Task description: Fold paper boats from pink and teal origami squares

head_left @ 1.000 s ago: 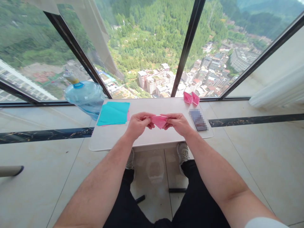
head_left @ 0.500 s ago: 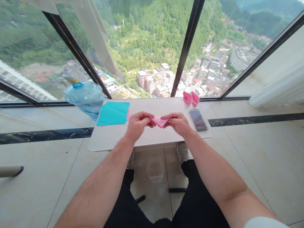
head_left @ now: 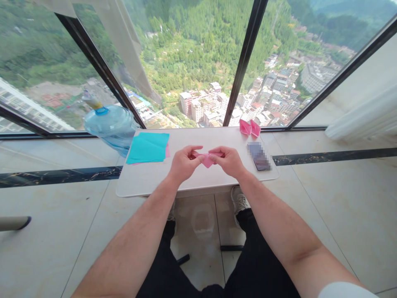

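Observation:
A small folded piece of pink paper [head_left: 208, 161] is held between my two hands above the white table, its lower point facing me. My left hand [head_left: 185, 162] pinches its left side between thumb and fingers, with the index finger stretched out above it. On the other side, my right hand [head_left: 228, 159] grips the right part, thumb on the near face and fingers behind. My fingers cover both ends of the paper.
On the white table [head_left: 155, 178] lies a stack of blue paper [head_left: 148, 147] at left, pink sheets under it. A phone [head_left: 259, 157] and pink folded paper shapes [head_left: 249, 128] are at right. A large water bottle [head_left: 110, 126] stands beyond the left edge, before the windows.
Both thumbs have moved inward to the middle of the pink paper, which looks narrower between the hands. My left index finger has lifted off it.

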{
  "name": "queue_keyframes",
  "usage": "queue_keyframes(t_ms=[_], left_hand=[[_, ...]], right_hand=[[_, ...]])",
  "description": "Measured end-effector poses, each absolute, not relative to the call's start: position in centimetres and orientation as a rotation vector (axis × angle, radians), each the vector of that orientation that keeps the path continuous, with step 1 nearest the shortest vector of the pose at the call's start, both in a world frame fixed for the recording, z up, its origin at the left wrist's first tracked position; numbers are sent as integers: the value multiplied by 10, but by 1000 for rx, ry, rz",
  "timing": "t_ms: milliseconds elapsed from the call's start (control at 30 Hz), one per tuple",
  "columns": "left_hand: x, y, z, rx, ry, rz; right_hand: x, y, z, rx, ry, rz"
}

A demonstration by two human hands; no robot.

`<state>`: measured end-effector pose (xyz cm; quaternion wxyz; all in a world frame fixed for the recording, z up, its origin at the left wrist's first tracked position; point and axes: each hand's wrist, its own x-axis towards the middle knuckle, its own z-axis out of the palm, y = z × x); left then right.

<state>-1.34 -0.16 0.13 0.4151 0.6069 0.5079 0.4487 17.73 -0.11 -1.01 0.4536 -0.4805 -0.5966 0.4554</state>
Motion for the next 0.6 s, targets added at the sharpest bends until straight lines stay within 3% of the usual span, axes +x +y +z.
queue_keyframes(t_ms=[133, 600], left_hand=[[-12, -2, -3, 1637, 1287, 997], [-3, -6, 2, 1510, 1394, 1130]], right_hand=[[174, -3, -12, -1197, -1579, 1045], [167, 0, -11, -1186, -1431, 1129]])
